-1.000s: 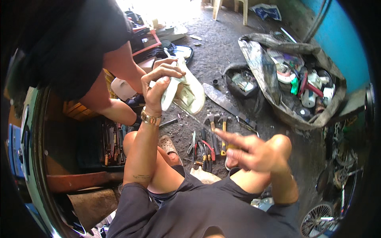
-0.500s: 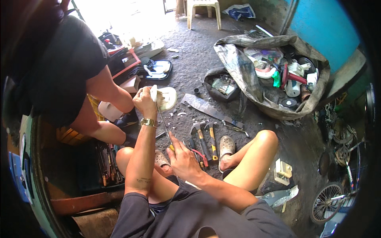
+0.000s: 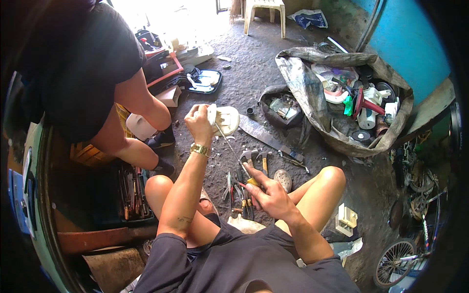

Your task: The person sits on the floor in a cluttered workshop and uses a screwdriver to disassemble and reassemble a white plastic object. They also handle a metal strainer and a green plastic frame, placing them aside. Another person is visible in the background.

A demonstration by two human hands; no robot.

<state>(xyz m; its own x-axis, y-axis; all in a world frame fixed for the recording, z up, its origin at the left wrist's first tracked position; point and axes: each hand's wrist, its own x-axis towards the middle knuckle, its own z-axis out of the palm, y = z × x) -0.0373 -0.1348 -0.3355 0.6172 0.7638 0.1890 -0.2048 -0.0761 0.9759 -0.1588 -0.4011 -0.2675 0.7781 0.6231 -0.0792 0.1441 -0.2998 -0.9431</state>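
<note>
My left hand (image 3: pixel 199 122), a gold watch on its wrist, is closed on the edge of a cream plastic part (image 3: pixel 227 121) held above the floor. My right hand (image 3: pixel 272 194) grips the yellow handle of a long screwdriver (image 3: pixel 225 140), index finger stretched along it. Its thin shaft slants up to the plastic part; the tip is hard to make out there. On the floor just beyond my right hand lie two hammers (image 3: pixel 265 161), partly hidden by it. Pliers (image 3: pixel 227 186) and several other hand tools lie between my feet.
A wide flat blade (image 3: pixel 266 136) lies beyond the hammers. At right stands a big open sack (image 3: pixel 322 105) of plastic scrap beside a small black bag (image 3: pixel 279 108). Another person's legs (image 3: pixel 139 105) are close at left, near a tool bin (image 3: pixel 129 195). A bicycle wheel (image 3: pixel 399 263) sits lower right.
My view has shifted a little. My right hand has moved right and away from my left hand, its index finger now extended. More of the plastic part shows beside my left hand.
</note>
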